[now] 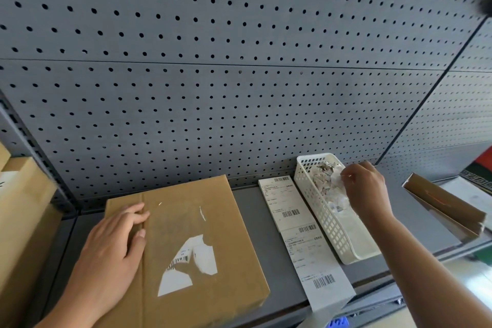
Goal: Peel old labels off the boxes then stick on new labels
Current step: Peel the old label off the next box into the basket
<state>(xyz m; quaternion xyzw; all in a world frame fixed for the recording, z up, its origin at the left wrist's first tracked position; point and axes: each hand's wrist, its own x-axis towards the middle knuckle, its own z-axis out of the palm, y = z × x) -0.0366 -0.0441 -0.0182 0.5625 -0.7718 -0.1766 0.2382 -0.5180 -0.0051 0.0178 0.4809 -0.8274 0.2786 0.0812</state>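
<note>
A flat brown cardboard box (186,245) lies on the grey shelf (269,253). Torn white remains of an old label (190,263) still cling to its top. My left hand (113,250) rests flat on the box's left part, fingers straight. A strip of new white barcode labels (303,234) lies to the right of the box. Beside the strip stands a white slotted plastic basket (332,224) holding crumpled label scraps (328,181). My right hand (366,189) is over the basket and pinches a small white scrap of label (337,177) between its fingertips.
A grey pegboard wall (239,74) rises behind the shelf. More brown cartons (21,208) are stacked at the left edge. A folded cardboard piece (447,208) lies at the right. The label strip hangs over the shelf's front edge (372,282).
</note>
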